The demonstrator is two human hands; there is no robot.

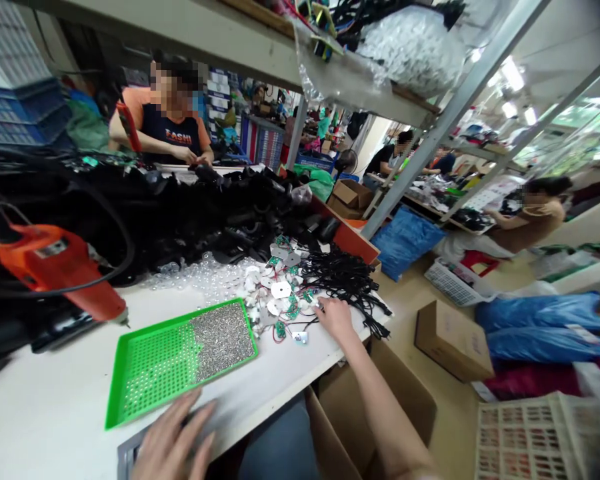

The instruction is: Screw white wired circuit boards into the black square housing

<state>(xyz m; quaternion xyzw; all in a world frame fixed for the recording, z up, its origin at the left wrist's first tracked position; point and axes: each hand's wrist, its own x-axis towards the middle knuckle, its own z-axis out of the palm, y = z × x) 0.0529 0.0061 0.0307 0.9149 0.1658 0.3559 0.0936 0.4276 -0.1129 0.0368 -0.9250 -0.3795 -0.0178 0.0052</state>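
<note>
My left hand [175, 437] is over the front of the white table, its fingers spread and slightly blurred. Partly beneath it lies a dark grey flat object [126, 459], mostly hidden. My right hand [336, 318] reaches to the right edge of a pile of small circuit boards [280, 290] with white parts and thin wires. Its fingertips are drawn together at the pile; what they pinch, if anything, I cannot make out. Black cables [343, 277] lie bundled just beyond that hand. Between my hands, a green perforated tray [153, 373] contains many small metal screws [225, 337].
An orange electric screwdriver [63, 267] hangs at the left, tip above the table. Clear plastic pieces [200, 280] and a heap of black parts [205, 207] lie behind the tray. Across the bench sits a co-worker [165, 127]. Cardboard boxes [453, 340] stand on the floor at right.
</note>
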